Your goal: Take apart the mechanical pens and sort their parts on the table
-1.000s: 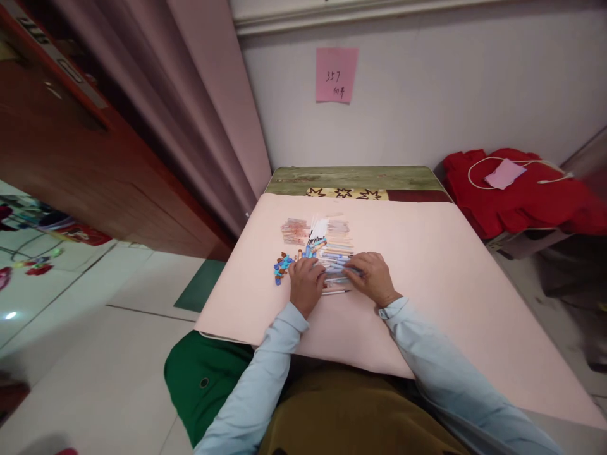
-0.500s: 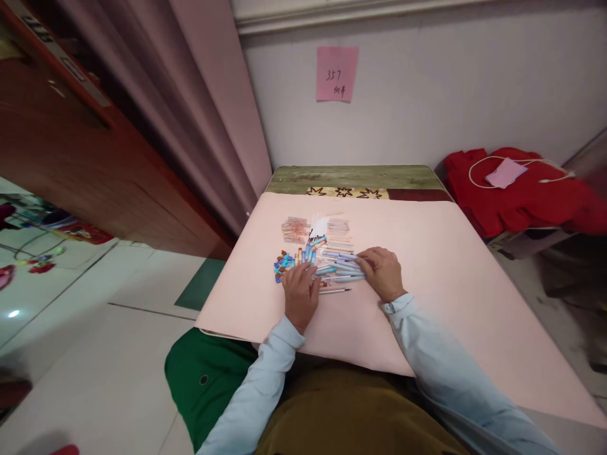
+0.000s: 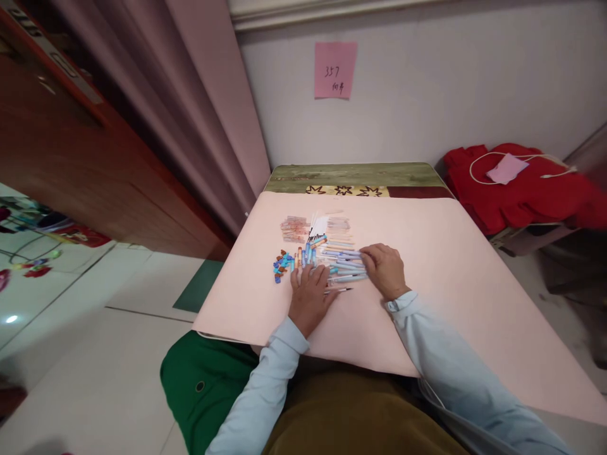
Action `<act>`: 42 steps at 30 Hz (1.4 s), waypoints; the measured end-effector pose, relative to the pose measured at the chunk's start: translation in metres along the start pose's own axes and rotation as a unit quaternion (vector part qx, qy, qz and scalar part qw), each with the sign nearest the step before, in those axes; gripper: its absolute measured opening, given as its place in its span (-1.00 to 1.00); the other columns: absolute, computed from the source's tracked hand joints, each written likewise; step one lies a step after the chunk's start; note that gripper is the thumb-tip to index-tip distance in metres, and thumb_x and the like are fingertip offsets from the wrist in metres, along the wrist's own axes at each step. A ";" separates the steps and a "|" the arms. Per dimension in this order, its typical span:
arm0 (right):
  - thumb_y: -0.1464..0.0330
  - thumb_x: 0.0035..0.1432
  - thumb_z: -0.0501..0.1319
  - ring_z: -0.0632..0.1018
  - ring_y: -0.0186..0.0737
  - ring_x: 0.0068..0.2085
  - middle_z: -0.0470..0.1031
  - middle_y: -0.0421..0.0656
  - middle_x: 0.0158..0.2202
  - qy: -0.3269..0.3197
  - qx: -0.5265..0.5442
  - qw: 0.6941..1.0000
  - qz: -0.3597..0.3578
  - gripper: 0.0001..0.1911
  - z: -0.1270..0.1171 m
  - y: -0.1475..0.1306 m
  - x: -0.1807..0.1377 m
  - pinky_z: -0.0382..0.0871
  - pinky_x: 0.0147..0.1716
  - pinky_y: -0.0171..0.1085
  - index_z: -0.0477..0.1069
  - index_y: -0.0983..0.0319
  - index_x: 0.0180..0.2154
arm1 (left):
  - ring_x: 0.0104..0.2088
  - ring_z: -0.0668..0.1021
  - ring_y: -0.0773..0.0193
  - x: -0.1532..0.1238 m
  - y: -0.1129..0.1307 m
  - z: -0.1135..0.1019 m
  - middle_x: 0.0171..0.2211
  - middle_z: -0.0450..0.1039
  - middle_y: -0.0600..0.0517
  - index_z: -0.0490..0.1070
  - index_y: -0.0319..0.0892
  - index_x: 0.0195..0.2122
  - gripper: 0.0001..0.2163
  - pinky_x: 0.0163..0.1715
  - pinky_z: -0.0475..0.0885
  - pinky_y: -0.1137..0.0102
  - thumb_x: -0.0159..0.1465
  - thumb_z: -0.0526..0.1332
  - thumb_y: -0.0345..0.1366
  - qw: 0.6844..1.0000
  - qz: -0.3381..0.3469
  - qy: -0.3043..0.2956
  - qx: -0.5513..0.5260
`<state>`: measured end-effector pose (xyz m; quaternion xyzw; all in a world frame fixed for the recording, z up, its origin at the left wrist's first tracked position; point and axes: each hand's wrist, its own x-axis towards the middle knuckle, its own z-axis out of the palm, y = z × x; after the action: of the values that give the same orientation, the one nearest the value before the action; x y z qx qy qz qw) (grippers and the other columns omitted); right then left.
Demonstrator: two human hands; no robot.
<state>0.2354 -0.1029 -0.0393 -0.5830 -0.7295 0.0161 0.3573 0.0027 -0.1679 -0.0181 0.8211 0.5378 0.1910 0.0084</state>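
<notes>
A pile of pale blue and turquoise pens point(image 3: 348, 265) lies on the pink-covered table, between my hands. My left hand point(image 3: 309, 298) rests palm down at the pile's left side, fingers spread over the near pens and partly covering them. My right hand point(image 3: 386, 270) is at the pens' right ends, its fingers closed on the end of a blue pen point(image 3: 348, 253). Under my left thumb, a thin white brush-like stick with a dark tip point(image 3: 345, 290) lies nearest me. Left of the pile are small blue and brown caps point(image 3: 283, 262), with blue and orange short barrels point(image 3: 307, 253) beside them.
Behind the pens lie a bundle of reddish thin sticks point(image 3: 294, 229), white sticks with black ends point(image 3: 318, 227) and clear pale tubes point(image 3: 338, 225). A red cloth point(image 3: 459, 183) with a white cable is at the right. A pink note point(image 3: 335, 71) hangs on the wall.
My left hand has slid right across the near pens, its fingers spreading wider. The right hand has shifted slightly right at the pen ends.
</notes>
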 end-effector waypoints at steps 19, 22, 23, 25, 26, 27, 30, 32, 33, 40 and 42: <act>0.37 0.28 0.12 0.49 -0.13 -0.14 0.57 -0.13 -0.21 -0.047 -0.020 0.999 -0.015 -0.80 -0.011 -0.002 0.006 0.12 0.01 -0.12 0.54 0.17 -0.25 | 0.21 0.36 -0.02 -0.003 -0.005 0.000 0.15 0.41 -0.17 0.38 -0.14 0.11 -0.66 0.26 0.05 -0.02 0.34 0.18 -0.19 0.998 0.024 0.049 -0.020; 0.38 0.28 0.11 0.50 -0.12 -0.13 0.58 -0.10 -0.20 -0.046 -0.012 0.999 -0.014 -0.79 -0.009 -0.001 0.005 0.14 0.00 -0.12 0.54 0.18 -0.24 | 0.20 0.38 -0.03 -0.004 -0.007 0.002 0.14 0.43 -0.20 0.35 -0.17 0.15 -0.61 0.26 0.05 -0.01 0.34 0.19 -0.15 0.997 0.021 0.074 -0.022; 0.39 0.27 0.11 0.50 -0.12 -0.12 0.58 -0.10 -0.20 -0.043 -0.005 0.999 -0.013 -0.78 -0.007 -0.001 0.005 0.16 0.00 -0.12 0.54 0.18 -0.23 | 0.20 0.38 -0.03 -0.003 -0.007 0.003 0.14 0.43 -0.20 0.34 -0.19 0.15 -0.60 0.26 0.05 -0.01 0.34 0.18 -0.14 0.996 0.020 0.082 -0.023; 0.39 0.27 0.10 0.51 -0.11 -0.11 0.58 -0.10 -0.18 -0.020 0.014 1.000 0.000 -0.78 -0.006 0.000 0.005 0.19 0.01 -0.13 0.53 0.19 -0.18 | 0.19 0.39 -0.03 -0.003 -0.008 0.004 0.14 0.42 -0.22 0.33 -0.21 0.17 -0.58 0.25 0.07 0.00 0.34 0.18 -0.12 0.994 0.021 0.100 -0.025; 0.38 0.26 0.11 0.51 -0.11 -0.11 0.58 -0.09 -0.17 -0.001 0.027 1.000 0.013 -0.77 -0.005 -0.001 0.004 0.21 0.00 -0.13 0.52 0.19 -0.15 | 0.19 0.39 -0.04 -0.003 -0.008 0.005 0.15 0.42 -0.22 0.32 -0.22 0.17 -0.56 0.24 0.08 0.00 0.34 0.19 -0.12 0.993 0.021 0.110 -0.027; 0.36 0.26 0.11 0.52 -0.11 -0.11 0.58 -0.09 -0.17 0.022 0.042 0.998 0.030 -0.77 -0.005 -0.001 0.004 0.24 -0.01 -0.14 0.52 0.20 -0.13 | 0.19 0.40 -0.04 -0.003 -0.009 0.005 0.14 0.43 -0.23 0.32 -0.22 0.17 -0.56 0.24 0.10 0.01 0.34 0.19 -0.12 0.992 0.022 0.120 -0.030; 0.30 0.27 0.12 0.52 -0.13 -0.18 0.57 -0.09 -0.21 0.084 0.105 0.988 0.081 -0.78 -0.009 -0.008 0.003 0.31 -0.10 -0.18 0.52 0.21 -0.19 | 0.15 0.43 0.00 -0.004 -0.012 0.004 0.10 0.47 -0.20 0.36 -0.20 0.13 -0.63 0.21 0.15 0.04 0.35 0.19 -0.17 0.986 0.018 0.158 -0.056; 0.26 0.28 0.11 0.51 -0.17 -0.25 0.56 -0.10 -0.26 0.101 0.169 0.974 0.109 -0.76 -0.015 -0.018 0.001 0.34 -0.18 -0.22 0.51 0.22 -0.24 | 0.10 0.47 0.04 -0.003 -0.013 0.001 0.03 0.52 -0.16 0.41 -0.17 0.06 -0.72 0.18 0.20 0.07 0.37 0.17 -0.23 0.977 0.007 0.192 -0.089; 0.24 0.28 0.12 0.50 -0.19 -0.29 0.55 -0.11 -0.29 0.100 0.205 0.966 0.123 -0.75 -0.018 -0.025 -0.001 0.34 -0.23 -0.24 0.50 0.22 -0.25 | 0.06 0.50 0.06 -0.003 -0.013 -0.001 -0.02 0.55 -0.13 0.44 -0.17 0.01 -0.76 0.15 0.24 0.10 0.37 0.15 -0.25 0.972 -0.002 0.208 -0.111; 0.07 0.19 0.20 0.31 -0.30 -0.49 0.35 -0.25 -0.53 -0.042 0.401 0.893 0.200 -0.65 -0.031 -0.071 -0.023 0.18 -0.48 -0.33 0.45 0.24 -0.35 | -0.26 0.56 0.22 0.002 0.005 -0.028 -0.32 0.55 -0.01 0.51 -0.15 -0.29 -0.83 -0.19 0.44 0.34 0.34 0.18 -0.20 0.910 -0.130 0.220 -0.327; 0.06 0.18 0.21 0.28 -0.32 -0.50 0.30 -0.26 -0.56 -0.064 0.397 0.894 0.196 -0.63 -0.032 -0.077 -0.031 0.14 -0.48 -0.33 0.43 0.24 -0.40 | -0.31 0.55 0.25 0.001 0.011 -0.032 -0.34 0.54 0.01 0.51 -0.16 -0.30 -0.82 -0.24 0.43 0.37 0.32 0.19 -0.19 0.899 -0.140 0.188 -0.370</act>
<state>0.1901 -0.1673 0.0030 -0.5217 -0.5543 0.4113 0.5014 0.0024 -0.1781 0.0140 0.6238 0.5296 0.5235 0.2373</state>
